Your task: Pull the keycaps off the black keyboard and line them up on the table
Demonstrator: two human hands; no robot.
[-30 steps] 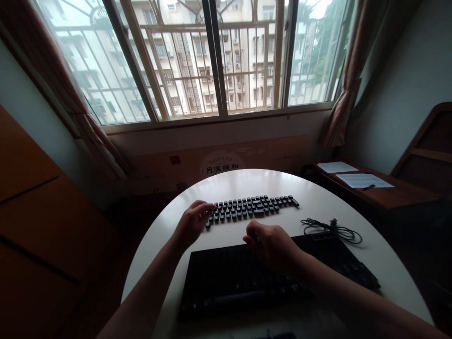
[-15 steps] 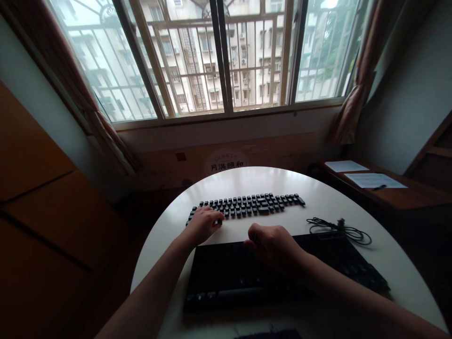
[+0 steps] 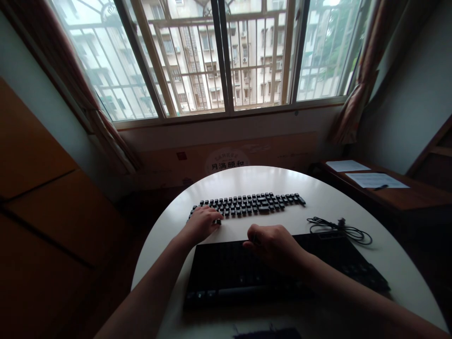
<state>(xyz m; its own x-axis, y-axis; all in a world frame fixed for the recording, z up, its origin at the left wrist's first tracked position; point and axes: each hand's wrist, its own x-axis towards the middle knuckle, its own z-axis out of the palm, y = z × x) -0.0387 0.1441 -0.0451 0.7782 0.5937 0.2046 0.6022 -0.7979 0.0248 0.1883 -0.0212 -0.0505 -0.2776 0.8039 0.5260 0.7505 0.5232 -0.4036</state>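
Observation:
Loose black keycaps (image 3: pixel 247 205) stand in rows on the white round table (image 3: pixel 169 263). At the left end of these rows is my left hand (image 3: pixel 202 221), palm down, its fingers curled onto a keycap (image 3: pixel 218 221) in the nearest row. My right hand (image 3: pixel 270 242) is closed above the back edge of a black keyboard base (image 3: pixel 226 268). A thin glint shows between its thumb and fingers, but what it grips is too small and dark to name. My right forearm covers part of the base.
A coiled black cable (image 3: pixel 341 230) lies behind the right end of the base. Dark frayed cloth (image 3: pixel 268 333) sits at the near edge. To the right, a low brown table (image 3: pixel 406 200) bears paper sheets (image 3: pixel 377 180) and a pen (image 3: pixel 381 187).
My left hand has shifted very slightly to the left and down over the keycaps. The right hand stays nearly still, closed above the keyboard base.

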